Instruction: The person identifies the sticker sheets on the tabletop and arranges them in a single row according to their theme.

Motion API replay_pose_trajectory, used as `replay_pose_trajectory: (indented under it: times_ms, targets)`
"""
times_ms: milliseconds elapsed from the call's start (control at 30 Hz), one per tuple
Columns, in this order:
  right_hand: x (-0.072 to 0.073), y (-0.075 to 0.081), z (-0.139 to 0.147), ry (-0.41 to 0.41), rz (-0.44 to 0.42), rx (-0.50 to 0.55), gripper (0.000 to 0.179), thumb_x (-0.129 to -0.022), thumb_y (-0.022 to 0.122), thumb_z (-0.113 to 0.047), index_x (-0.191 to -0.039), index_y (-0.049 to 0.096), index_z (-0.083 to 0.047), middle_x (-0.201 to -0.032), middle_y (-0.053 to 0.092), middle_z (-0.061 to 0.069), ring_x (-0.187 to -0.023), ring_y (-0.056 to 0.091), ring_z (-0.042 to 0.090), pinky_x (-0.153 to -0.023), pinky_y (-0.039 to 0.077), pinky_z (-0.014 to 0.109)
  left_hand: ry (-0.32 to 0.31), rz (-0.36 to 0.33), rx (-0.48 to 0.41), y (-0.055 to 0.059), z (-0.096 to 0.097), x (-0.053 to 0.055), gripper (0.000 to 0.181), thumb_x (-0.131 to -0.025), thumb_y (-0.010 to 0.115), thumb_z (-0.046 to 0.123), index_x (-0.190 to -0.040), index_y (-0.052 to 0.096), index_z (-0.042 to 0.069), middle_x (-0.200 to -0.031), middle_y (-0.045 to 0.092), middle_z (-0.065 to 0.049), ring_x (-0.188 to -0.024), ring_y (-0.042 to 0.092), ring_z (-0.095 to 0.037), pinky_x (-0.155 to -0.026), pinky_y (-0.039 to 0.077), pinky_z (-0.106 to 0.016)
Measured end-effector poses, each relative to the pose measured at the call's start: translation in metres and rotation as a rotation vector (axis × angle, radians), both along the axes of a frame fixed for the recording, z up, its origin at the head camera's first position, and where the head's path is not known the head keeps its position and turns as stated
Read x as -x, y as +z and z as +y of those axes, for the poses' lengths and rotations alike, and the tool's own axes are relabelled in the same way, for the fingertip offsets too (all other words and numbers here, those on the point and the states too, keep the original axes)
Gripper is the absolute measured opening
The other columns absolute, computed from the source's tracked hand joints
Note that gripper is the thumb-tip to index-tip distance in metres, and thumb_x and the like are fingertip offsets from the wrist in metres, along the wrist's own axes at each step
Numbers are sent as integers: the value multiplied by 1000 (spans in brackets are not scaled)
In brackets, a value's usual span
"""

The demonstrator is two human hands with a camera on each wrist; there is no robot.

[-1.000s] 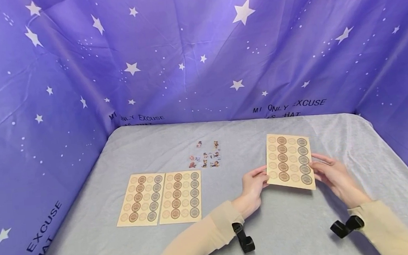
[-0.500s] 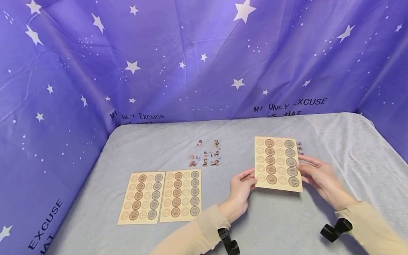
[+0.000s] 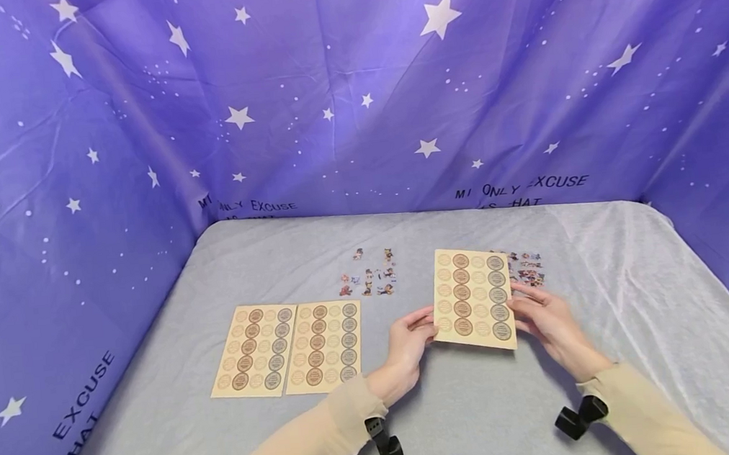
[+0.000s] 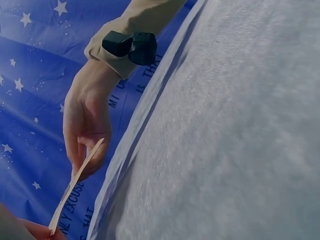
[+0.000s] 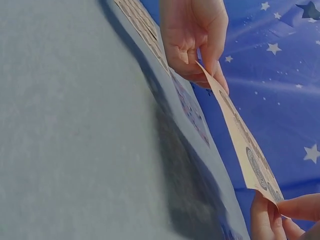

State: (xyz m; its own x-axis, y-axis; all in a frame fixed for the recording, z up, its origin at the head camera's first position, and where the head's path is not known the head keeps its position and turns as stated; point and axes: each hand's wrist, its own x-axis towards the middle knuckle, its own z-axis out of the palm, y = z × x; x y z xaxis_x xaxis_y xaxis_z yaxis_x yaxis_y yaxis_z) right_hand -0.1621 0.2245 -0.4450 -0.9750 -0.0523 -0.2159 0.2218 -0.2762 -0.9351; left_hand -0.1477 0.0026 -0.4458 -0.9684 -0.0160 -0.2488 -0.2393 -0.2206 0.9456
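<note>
Beige-sleeved left grip [image 3: 407,345]: pinches the held sheet [image 3: 473,299] by its left side.
Right grip [image 3: 554,326]: pinches its right side.
Held sheet: raised over the middle of the bench [image 3: 478,405]; from here I'd expect light, bendable paper, easily creased, best taken by opposite edges.
Flat sheets [image 3: 321,347]: two, nearer the bench's left edge.
Small stickers [image 3: 369,275]: towards its far edge.

Head view faces forward-down; close wrist views share held sheet [image 3: 473,300].

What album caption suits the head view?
Left hand and right hand hold a patterned sheet above a gray cloth, two similar sheets lying nearby.
</note>
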Motion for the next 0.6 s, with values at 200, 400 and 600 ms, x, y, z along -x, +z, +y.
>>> replay_pose_trajectory:
  times_ms: [200,400,600]
  targets:
    - [-5,16,-19,2,-69,-23,43,-83,56,0,-124,46,-6,-81,66,-7,-77,62,7,-71,52,25,-3,-6,18,-1,-15,-2,37,-71,55,-13,-107,59,-6,-85,64,-6,-69,57,-5,-61,47,-19]
    - [-7,19,-33,42,-82,-78,58,-84,52,4,-135,24,8,-81,66,-8,-77,62,7,-72,52,26,-8,-4,50,-1,-30,-8,40,-70,54,-13,-109,58,-7,-88,64,-9,-69,57,-5,-60,48,-19]
    - [-7,15,-44,65,-85,-119,60,-82,53,4,-134,25,9,-82,65,-8,-76,62,7,-71,53,26,-19,-9,77,-2,-44,-14,41,-71,54,-12,-112,55,-8,-88,62,-8,-70,57,-5,-61,48,-19]
